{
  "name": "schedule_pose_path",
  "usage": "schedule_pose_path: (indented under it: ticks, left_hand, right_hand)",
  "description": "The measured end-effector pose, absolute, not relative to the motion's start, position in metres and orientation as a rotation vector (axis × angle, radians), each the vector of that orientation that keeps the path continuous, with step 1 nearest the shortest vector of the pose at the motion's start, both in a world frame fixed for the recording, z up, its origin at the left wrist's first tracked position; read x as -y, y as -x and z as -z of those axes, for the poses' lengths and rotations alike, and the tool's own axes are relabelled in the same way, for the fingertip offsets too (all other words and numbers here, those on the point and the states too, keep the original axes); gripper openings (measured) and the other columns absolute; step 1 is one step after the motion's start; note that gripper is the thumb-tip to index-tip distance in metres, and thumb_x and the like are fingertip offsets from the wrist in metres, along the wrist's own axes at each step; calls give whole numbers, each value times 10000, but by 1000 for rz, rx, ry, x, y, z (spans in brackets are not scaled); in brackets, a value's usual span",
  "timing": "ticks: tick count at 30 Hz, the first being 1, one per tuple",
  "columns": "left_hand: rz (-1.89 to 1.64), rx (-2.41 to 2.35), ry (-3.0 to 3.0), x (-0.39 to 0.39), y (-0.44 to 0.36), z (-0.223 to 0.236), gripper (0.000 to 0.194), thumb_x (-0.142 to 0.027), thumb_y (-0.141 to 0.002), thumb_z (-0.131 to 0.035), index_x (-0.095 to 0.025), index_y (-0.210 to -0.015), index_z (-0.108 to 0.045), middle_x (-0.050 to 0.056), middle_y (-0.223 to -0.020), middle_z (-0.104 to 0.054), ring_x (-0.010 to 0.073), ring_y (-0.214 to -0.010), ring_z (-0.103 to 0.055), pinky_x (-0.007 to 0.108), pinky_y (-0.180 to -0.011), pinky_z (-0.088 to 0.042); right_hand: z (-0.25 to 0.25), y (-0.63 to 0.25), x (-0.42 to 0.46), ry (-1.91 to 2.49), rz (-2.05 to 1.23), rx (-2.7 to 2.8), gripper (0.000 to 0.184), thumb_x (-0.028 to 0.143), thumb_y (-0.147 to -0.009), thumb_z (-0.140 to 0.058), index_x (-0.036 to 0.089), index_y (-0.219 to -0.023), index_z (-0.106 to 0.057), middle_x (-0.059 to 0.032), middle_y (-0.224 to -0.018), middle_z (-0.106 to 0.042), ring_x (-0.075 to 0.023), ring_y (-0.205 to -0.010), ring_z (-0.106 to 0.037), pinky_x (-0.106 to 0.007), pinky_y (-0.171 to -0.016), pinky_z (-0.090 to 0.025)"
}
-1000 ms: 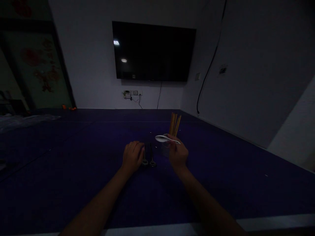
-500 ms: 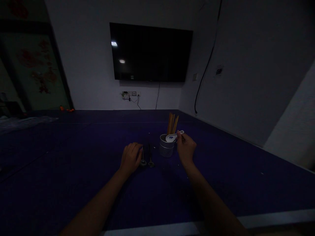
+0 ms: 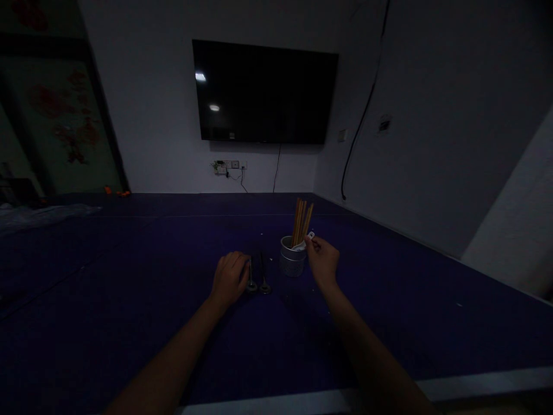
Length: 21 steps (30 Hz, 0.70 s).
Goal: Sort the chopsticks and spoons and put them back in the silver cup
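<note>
A white soup spoon [image 3: 299,247] with a blue pattern is pinched by its handle in my right hand [image 3: 324,259]. Its bowl dips into the mouth of a perforated metal utensil holder [image 3: 291,265]. Several wooden chopsticks [image 3: 299,222] stand in that holder, leaning slightly right. My left hand [image 3: 230,278] rests palm down on the purple surface, fingers bent and thumb apart. Close beside its fingers lies one metal spoon [image 3: 252,286], and another dark-handled spoon [image 3: 265,288] lies just right of it. Whether the left fingertips touch the nearer handle is hard to see.
The purple surface [image 3: 151,323] has a pale front edge [image 3: 268,402]. Crumpled clear plastic [image 3: 43,215] and small orange objects [image 3: 123,193] lie at the far left. A black television [image 3: 263,95] hangs on the back wall, with a cable [image 3: 360,127] on the right wall.
My right hand brought the soup spoon over the holder, turned it bowl-down toward the left, and lowered the bowl into the opening. My left hand stayed by the metal spoons.
</note>
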<state>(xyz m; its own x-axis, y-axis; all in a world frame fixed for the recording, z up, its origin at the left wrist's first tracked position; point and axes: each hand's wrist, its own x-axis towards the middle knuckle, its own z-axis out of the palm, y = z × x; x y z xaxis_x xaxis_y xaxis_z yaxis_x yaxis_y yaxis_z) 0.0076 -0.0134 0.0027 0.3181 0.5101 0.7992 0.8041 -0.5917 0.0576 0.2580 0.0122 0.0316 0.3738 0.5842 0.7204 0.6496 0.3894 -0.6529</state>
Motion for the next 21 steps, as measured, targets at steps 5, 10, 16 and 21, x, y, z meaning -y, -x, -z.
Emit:
schedule_pose_path:
  ticks: [5, 10, 16, 21]
  left_hand:
    - [1147, 1183, 2238, 13, -8, -2, 281, -248, -957, -344, -184, -991, -615, 81, -917, -651, 200, -881, -562, 342, -768, -407]
    - [1141, 1175, 2246, 13, -9, -2, 268, -240, -952, -359, -176, -986, -617, 82, -913, -648, 205, -874, -566, 339, -758, -402]
    - [1158, 1177, 2264, 13, -9, -3, 270, -240, -949, -364, -181, -985, -625, 81, -911, -648, 203, -871, -567, 337, -757, -406]
    - [1154, 1165, 2265, 12, -10, -3, 284, -253, -954, -351, -181, -992, -623, 81, -917, -654, 201, -872, -570, 343, -765, -415]
  right_hand:
    - [-30, -259, -15, 1276, 76, 1294, 472, 529, -852, -486, 141, -729, -724, -103, -703, -716, -211, -630, -632, -297, -616, -440]
    - [-28, -262, -17, 1308, 61, 1289, 523, 580, -825, -484, 130, -742, -737, -127, -731, -722, -227, -659, -645, -307, -622, -438]
    - [-24, -265, -20, 1329, 35, 1291, 505, 569, -802, -504, 128, -717, -735, -106, -673, -707, -222, -621, -628, -301, -594, -410]
    - [-24, -265, -20, 1342, 13, 1280, 495, 570, -787, -515, 142, -643, -716, -80, -587, -673, -197, -552, -583, -279, -526, -350]
